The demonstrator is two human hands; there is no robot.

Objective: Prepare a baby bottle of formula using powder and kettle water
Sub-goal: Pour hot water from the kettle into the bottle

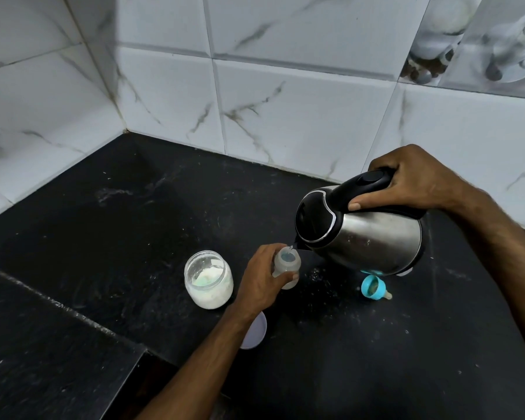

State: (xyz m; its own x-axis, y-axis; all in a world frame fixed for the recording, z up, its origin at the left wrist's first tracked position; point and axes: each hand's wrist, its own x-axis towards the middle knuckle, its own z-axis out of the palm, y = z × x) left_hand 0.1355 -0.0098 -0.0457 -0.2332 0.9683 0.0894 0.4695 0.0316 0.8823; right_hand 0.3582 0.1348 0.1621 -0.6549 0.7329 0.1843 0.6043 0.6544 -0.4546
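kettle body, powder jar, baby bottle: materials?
Steel-bodied kettle with black lid: looks like brushed stainless steel, showing streaky grey reflections; lid and handle seem matte black plastic.
Clear round powder jar: glass or clear plastic, can't tell; glossy and see-through.
Small translucent baby bottle: probably frosted plastic, with a cloudy, dull wall.

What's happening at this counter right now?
A person is making baby formula. The right hand tips a steel kettle by its handle, its spout over the open baby bottle, which the left hand grips on the black counter. An open jar of powder stands beside it, and the blue bottle teat lies nearby.
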